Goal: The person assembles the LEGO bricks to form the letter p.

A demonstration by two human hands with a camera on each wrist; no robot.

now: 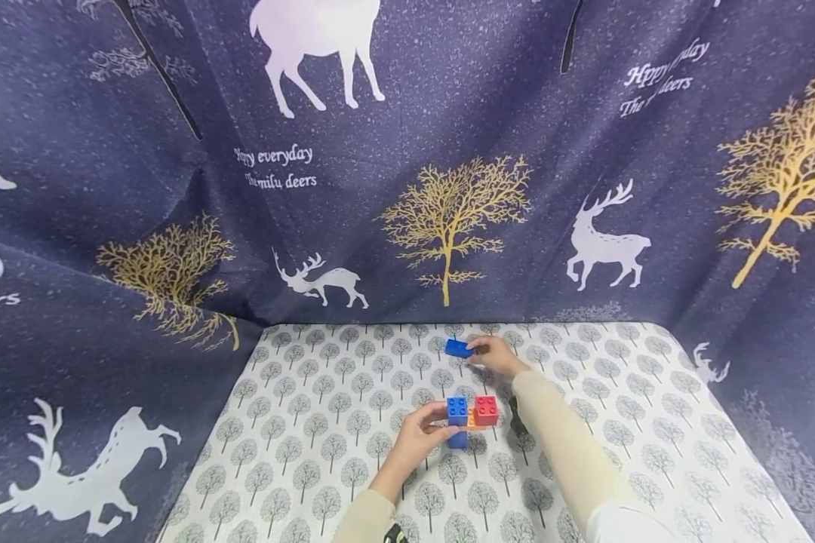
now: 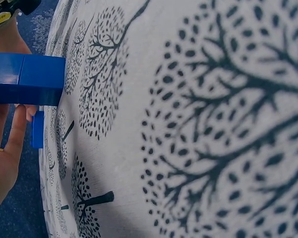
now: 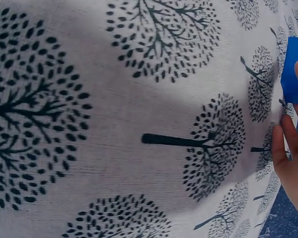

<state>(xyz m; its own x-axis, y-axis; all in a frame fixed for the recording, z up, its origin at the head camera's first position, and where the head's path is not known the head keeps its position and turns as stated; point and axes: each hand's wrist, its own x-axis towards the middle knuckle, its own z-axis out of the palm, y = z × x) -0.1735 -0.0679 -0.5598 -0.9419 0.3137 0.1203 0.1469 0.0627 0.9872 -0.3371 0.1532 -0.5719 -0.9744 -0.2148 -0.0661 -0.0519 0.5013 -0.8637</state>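
Observation:
My left hand (image 1: 417,434) grips a joined build of toy building bricks by its blue bricks (image 1: 457,407), stacked at the left end. An orange brick (image 1: 472,417) links them to a red brick (image 1: 487,409) on the right. In the left wrist view, fingers of the left hand (image 2: 7,148) lie against the blue bricks (image 2: 27,77). Farther back, my right hand (image 1: 496,356) pinches the right end of a separate blue brick (image 1: 458,348). The right wrist view cuts off part of this blue brick (image 3: 292,74) and the right hand (image 3: 294,163).
A white cloth with printed trees covers the table (image 1: 278,452). Behind it and along both sides hangs a dark blue curtain (image 1: 380,188) with deer and trees. A black and yellow device (image 2: 2,12) shows at the left wrist view's top corner.

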